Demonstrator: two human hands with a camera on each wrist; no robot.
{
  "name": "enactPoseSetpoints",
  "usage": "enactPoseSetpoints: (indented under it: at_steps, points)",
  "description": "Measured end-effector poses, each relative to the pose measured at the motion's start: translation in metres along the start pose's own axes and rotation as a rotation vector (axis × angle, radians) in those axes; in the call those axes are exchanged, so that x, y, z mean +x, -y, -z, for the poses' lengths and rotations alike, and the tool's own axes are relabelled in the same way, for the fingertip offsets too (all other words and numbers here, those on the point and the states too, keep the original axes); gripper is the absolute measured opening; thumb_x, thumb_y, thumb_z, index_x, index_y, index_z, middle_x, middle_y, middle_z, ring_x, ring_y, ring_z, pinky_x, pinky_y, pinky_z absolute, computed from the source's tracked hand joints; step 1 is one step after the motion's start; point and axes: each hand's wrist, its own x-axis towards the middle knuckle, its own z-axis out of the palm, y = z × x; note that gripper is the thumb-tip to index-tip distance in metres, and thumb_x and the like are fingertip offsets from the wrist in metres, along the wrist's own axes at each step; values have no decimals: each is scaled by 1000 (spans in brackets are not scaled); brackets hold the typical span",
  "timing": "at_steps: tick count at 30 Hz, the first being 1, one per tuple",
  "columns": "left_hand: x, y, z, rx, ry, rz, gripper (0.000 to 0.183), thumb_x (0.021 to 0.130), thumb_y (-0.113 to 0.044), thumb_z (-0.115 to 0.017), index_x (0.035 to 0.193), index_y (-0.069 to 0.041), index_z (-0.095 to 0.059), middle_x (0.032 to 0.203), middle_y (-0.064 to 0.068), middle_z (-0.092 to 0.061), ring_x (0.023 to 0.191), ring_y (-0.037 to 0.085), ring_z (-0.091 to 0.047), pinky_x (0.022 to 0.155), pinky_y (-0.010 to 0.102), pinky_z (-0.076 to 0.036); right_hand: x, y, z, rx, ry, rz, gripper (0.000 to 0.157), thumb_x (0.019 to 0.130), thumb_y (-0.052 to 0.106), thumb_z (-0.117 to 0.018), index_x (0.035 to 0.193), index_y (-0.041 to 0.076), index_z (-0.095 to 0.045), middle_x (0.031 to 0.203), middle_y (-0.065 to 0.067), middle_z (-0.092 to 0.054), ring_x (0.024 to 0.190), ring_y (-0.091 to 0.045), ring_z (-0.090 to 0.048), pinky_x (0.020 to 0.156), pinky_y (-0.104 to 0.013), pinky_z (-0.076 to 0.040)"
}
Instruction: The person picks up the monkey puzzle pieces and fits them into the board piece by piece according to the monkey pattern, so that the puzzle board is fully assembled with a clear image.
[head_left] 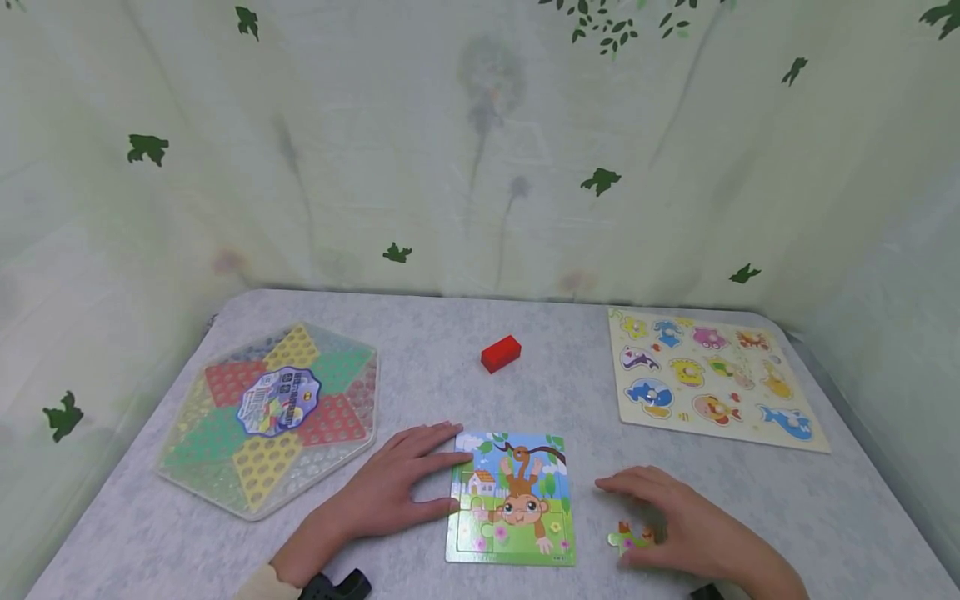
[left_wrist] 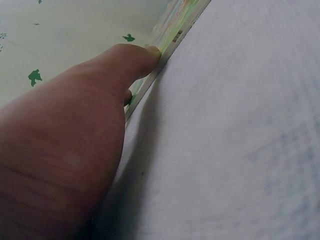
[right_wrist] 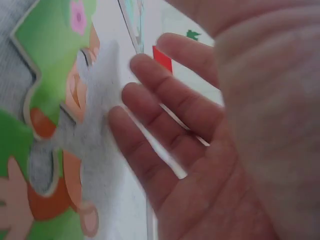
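A small jigsaw puzzle (head_left: 517, 500) with a hanging monkey picture lies flat in the head view. My left hand (head_left: 401, 482) rests against its left side, thumb and fingers extended and touching the edge. The left wrist view shows the thumb (left_wrist: 142, 57) of that hand on the puzzle's rim. To the right of the puzzle, my right hand (head_left: 678, 525) hovers with its fingers spread around loose jigsaw pieces (head_left: 626, 540). The right wrist view shows a green piece with a pink flower (right_wrist: 57, 55) and another piece (right_wrist: 45, 205) apart from the fingers (right_wrist: 140, 145).
A hexagonal Chinese checkers board (head_left: 341, 450) under clear plastic lies at the left. A red block (head_left: 501, 354) sits at the back middle. The wooden peg puzzle board (head_left: 720, 429) with animal shapes occupies the back right. A patterned curtain (head_left: 480, 167) hangs behind the table.
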Motion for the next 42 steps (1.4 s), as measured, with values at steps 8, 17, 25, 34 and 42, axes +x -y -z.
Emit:
enactPoseSetpoints:
  at_steps: [8, 17, 25, 34, 42]
  points:
    - [0, 0, -1, 2, 0, -3, 54, 96, -62, -63, 144, -35, -61, 162, -2, -43, 150, 23, -40, 116, 51, -37, -1, -4, 1, -1, 54, -41, 75, 72, 66, -83, 138, 37, -61, 132, 15, -58, 114, -5, -52, 93, -25, -54]
    - [1, 1, 0, -1, -2, -3, 55, 96, -61, -64, 144, -35, -61, 162, -2, -43, 150, 23, -39, 116, 51, -37, -1, -5, 3, -18, 72, -71, 68, 73, 62, -85, 133, 38, -64, 126, 17, -57, 109, -6, -50, 91, -25, -53]
    - [0, 2, 0, 1, -12, -10, 55, 95, -62, -64, 144, -36, -61, 162, -3, -43, 150, 23, -40, 116, 51, -37, 0, -5, 5, -69, 68, -73, 61, 74, 62, -84, 126, 33, -68, 120, 19, -61, 104, -2, -52, 89, -27, -53]
    - [0, 1, -1, -4, -10, -5, 55, 95, -63, -63, 144, -37, -60, 163, -4, -42, 151, 20, -38, 117, 48, -36, -6, -12, 10, -81, 90, -123, 57, 75, 55, -87, 123, 30, -69, 114, 19, -62, 96, 1, -52, 85, -25, -54]
    - [0, 0, -1, 14, -35, -24, 54, 95, -61, -65, 143, -35, -62, 161, -2, -44, 149, 22, -41, 115, 48, -38, -6, -14, 10, -9, 78, -27, 40, 84, 48, -83, 119, 30, -72, 104, 21, -61, 87, 3, -52, 75, -21, -51]
